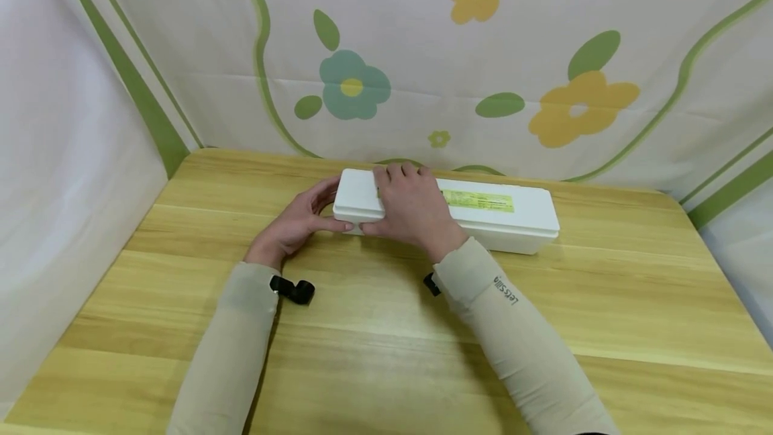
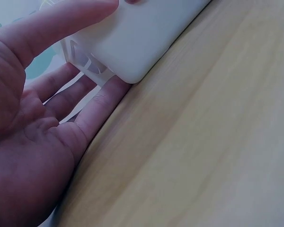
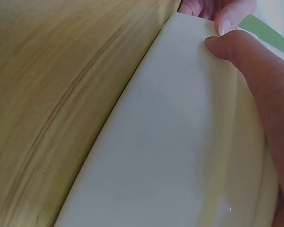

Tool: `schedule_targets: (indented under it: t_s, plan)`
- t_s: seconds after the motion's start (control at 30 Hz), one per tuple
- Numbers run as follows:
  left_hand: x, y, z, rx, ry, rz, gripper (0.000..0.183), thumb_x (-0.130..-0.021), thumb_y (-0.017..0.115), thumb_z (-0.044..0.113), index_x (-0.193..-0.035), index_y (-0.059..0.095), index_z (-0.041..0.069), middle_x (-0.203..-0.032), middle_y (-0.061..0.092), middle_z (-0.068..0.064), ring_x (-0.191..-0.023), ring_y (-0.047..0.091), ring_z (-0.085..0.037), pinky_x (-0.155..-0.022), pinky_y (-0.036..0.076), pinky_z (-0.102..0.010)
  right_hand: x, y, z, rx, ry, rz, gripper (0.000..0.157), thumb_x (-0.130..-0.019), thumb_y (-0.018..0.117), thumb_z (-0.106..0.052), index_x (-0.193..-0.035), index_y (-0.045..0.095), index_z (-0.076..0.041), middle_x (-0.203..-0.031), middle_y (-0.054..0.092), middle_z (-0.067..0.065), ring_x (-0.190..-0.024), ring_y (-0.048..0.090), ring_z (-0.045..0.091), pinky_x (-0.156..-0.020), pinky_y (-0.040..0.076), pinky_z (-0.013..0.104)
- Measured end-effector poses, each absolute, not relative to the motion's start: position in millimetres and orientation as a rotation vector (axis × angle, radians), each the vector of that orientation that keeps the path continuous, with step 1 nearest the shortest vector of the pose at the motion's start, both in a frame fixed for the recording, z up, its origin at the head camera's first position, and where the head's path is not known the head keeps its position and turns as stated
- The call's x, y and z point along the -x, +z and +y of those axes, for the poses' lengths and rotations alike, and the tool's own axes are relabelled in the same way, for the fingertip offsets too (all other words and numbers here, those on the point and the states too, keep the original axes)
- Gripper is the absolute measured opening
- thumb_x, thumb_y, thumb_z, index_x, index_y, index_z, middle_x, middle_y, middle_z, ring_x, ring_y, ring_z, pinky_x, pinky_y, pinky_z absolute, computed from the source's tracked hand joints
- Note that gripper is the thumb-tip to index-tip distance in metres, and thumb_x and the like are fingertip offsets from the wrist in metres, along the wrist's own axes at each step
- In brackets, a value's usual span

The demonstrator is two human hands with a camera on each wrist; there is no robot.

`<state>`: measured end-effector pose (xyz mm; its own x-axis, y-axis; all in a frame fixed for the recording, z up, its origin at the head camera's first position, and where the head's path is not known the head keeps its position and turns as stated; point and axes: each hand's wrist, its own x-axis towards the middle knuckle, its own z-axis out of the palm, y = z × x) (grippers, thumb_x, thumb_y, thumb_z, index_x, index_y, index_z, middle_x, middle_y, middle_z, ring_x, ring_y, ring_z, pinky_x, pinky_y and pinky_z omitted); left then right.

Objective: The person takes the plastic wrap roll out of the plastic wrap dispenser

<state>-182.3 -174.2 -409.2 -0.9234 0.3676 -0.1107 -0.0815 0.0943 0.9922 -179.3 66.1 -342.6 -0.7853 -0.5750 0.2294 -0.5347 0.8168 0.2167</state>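
Observation:
A long white lidded box [image 1: 525,213] lies lengthwise near the table's far edge, with a yellow-green printed label [image 1: 483,201] on its lid. My left hand [image 1: 296,221] holds its left end, the thumb at the front corner. In the left wrist view, the left hand's [image 2: 33,137] other fingers reach the end wall of the box [image 2: 137,42], low by the tabletop. My right hand [image 1: 413,210] grips the box from above. Its thumb presses the front side of the box [image 3: 156,123] in the right wrist view, while the fingers reach across the lid towards the back edge.
The wood-grain table [image 1: 356,354] extends around the box on all sides. Behind it hangs a white curtain [image 1: 423,39] printed with flowers, meeting the far edge. More white cloth [image 1: 60,153] hangs on the left. Black straps [image 1: 292,289] sit at both wrists.

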Motion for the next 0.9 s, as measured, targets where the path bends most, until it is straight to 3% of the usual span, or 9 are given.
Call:
schedule_targets:
  t_s: [0.33, 0.9]
  plan:
    - [180.7, -410.1, -171.9, -0.29, 1.906, 2.048, 0.095, -0.086, 0.087, 0.001, -0.166, 0.042, 0.022, -0.167, 0.047, -0.002, -0.155, 0.039, -0.027, -0.131, 0.026, -0.054, 175.7, -344.2, 67.1, -0.871, -0.23, -2.715, 0.1, -0.084, 0.072, -0.078, -0.148, 0.057, -0.003, -0.131, 0.072, 0.019, -0.118, 0.071, 0.038, -0.098, 0.062, 0.048]
    - [182.2, -406.4, -173.8, -0.274, 1.902, 2.059, 0.095, -0.084, 0.089, 0.001, -0.165, 0.044, 0.021, -0.166, 0.048, -0.003, -0.156, 0.038, -0.025, -0.132, 0.026, -0.052, 172.6, -349.8, 66.8, -0.896, -0.273, -2.569, 0.089, -0.088, 0.073, -0.072, -0.139, 0.061, 0.0, -0.115, 0.076, 0.017, -0.097, 0.075, 0.034, -0.074, 0.065, 0.041]
